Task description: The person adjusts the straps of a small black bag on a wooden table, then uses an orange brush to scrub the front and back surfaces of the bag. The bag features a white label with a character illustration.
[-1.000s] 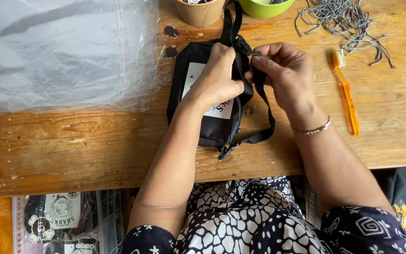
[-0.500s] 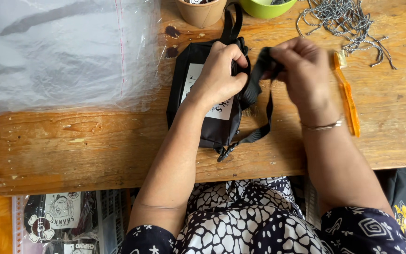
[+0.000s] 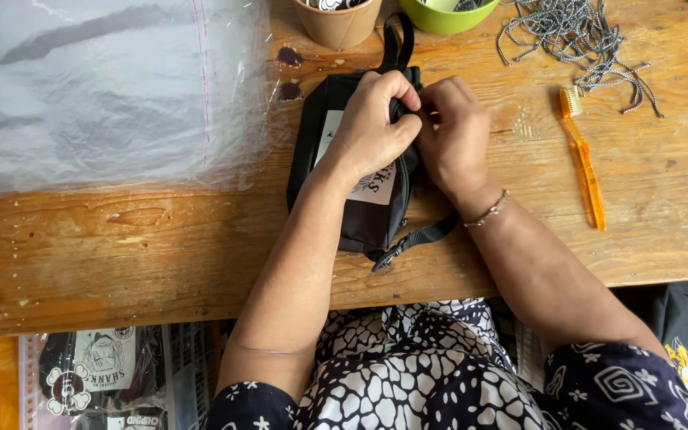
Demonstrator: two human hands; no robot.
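- The black pouch (image 3: pixel 360 195) lies flat on the wooden table (image 3: pixel 161 247), near the middle of the board, with its long axis running away from the person toward the far edge
- The left hand (image 3: pixel 372 123) rests on top of the pouch near its far end, fingers curled shut and pinching the bunched black strap (image 3: pixel 404 107) at the pouch's right edge
- The right hand (image 3: pixel 455 131) sits just beside it on the right, knuckles touching the left hand's fingertips; its fingers are curled in on the same spot, but whether they actually grip the strap is hidden by the back of the hand
- Both hands meet at the pouch's far right corner, so the pouch body lies below and to the left of the grip, toward the person; the left hand is the one over it, the right one is off its edge
- A loose end of strap with a buckle (image 3: pixel 416 239) trails out from the pouch's near right corner, under the right wrist
- An orange brush (image 3: pixel 584 163) lies to the right, well apart from the hands, its length also running front to back
- Grey speckled cords (image 3: pixel 575 36) are heaped at the far right
- A brown cup (image 3: pixel 338 20) and a green bowl (image 3: pixel 447 14) stand just beyond the pouch
- A clear plastic sheet (image 3: pixel 105 87) covers the far left of the table
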